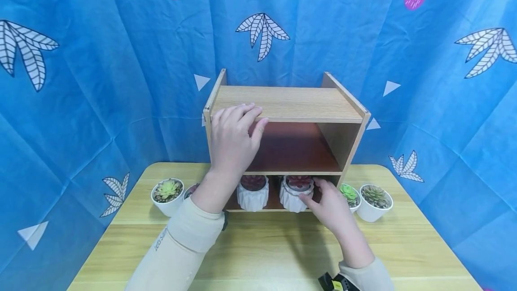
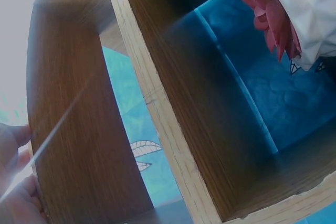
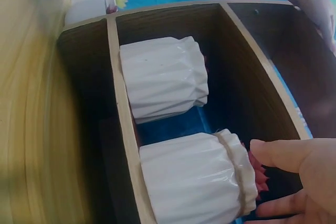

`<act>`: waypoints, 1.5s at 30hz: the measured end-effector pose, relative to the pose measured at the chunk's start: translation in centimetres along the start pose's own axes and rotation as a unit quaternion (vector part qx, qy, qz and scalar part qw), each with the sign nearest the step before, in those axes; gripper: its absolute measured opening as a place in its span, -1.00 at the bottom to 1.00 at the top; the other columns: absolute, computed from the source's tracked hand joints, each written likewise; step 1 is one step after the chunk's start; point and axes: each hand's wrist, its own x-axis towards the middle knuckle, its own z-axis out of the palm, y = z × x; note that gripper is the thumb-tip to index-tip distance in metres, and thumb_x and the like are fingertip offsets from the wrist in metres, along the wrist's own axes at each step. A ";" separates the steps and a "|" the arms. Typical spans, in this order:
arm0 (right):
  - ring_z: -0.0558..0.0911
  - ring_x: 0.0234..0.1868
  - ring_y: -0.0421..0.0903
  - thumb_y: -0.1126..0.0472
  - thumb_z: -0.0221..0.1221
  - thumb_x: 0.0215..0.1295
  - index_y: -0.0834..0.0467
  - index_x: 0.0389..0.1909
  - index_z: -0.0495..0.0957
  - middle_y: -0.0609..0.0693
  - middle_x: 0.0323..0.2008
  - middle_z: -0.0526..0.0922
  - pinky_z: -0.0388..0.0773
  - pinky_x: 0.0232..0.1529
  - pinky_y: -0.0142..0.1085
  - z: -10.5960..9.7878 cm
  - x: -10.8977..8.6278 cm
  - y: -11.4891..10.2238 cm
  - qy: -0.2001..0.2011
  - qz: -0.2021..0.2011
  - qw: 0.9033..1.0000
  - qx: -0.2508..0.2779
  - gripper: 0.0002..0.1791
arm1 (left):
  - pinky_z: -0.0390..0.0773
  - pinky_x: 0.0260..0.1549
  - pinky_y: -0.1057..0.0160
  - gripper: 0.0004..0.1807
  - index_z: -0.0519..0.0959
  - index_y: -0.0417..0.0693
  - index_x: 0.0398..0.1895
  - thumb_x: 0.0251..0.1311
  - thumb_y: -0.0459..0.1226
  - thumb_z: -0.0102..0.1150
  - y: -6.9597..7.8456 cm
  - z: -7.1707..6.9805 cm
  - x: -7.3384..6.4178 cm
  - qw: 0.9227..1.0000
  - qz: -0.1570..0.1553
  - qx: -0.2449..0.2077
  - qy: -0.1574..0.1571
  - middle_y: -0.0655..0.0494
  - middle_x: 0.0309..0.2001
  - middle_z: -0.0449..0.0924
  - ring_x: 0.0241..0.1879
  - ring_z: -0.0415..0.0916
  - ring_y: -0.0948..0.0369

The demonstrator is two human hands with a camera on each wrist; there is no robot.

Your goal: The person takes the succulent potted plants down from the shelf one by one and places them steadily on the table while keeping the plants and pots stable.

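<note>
My left hand holds the front edge of the top board of a small wooden shelf, fingers over the top, thumb at the edge. In the lower compartment stand two white ridged pots with dark red succulents. My right hand is at the right potted succulent, its thumb at the front of the rim and its fingers at the right side. Twine circles that rim in the right wrist view. To its left stands the other potted succulent, upright and untouched.
A white pot with a pale green succulent stands left of the shelf, another partly behind my left forearm. Two more small potted plants, including a spiky one, stand at the right. Blue patterned cloth surrounds the wooden table.
</note>
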 end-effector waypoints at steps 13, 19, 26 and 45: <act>0.57 0.16 0.27 -0.25 0.39 0.11 0.26 0.41 0.27 0.32 0.18 0.55 0.50 0.12 0.17 1.1 1.0 0.2 -0.023 0.031 0.999 0.024 0.00 | 0.35 0.21 0.01 -0.63 0.71 0.01 0.07 0.38 -0.01 0.18 0.1 0.0 0.0 1.000 -0.001 0.004 -0.005 0.07 0.08 0.69 0.13 0.55 0.07; 0.59 0.14 0.20 -0.21 0.46 0.03 0.23 0.36 0.30 0.27 0.12 0.60 0.52 0.10 0.13 2.0 1.5 0.7 -0.018 0.029 0.998 0.048 -0.01 | 0.36 0.20 0.01 -0.63 0.71 0.01 0.06 0.38 -0.01 0.17 0.0 0.0 0.0 1.000 -0.001 0.006 -0.005 0.07 0.08 0.69 0.13 0.55 0.07; 0.60 0.13 0.20 -0.22 0.48 -0.01 0.24 0.35 0.30 0.27 0.11 0.60 0.52 0.10 0.12 3.0 2.1 1.2 -0.010 0.027 0.997 0.068 0.02 | 0.37 0.19 0.02 -0.63 0.72 0.00 0.06 0.38 -0.01 0.18 0.0 0.0 0.0 1.000 0.002 0.006 -0.003 0.07 0.07 0.69 0.12 0.56 0.08; 0.53 0.22 0.18 -0.08 0.53 -0.02 0.24 0.43 0.18 0.27 0.19 0.53 0.44 0.23 0.07 4.2 2.5 2.1 -0.022 0.068 0.982 0.174 0.09 | 0.37 0.19 0.03 -0.63 0.72 0.01 0.06 0.38 0.00 0.17 0.0 0.0 0.0 1.000 0.002 0.010 -0.003 0.08 0.07 0.69 0.12 0.56 0.09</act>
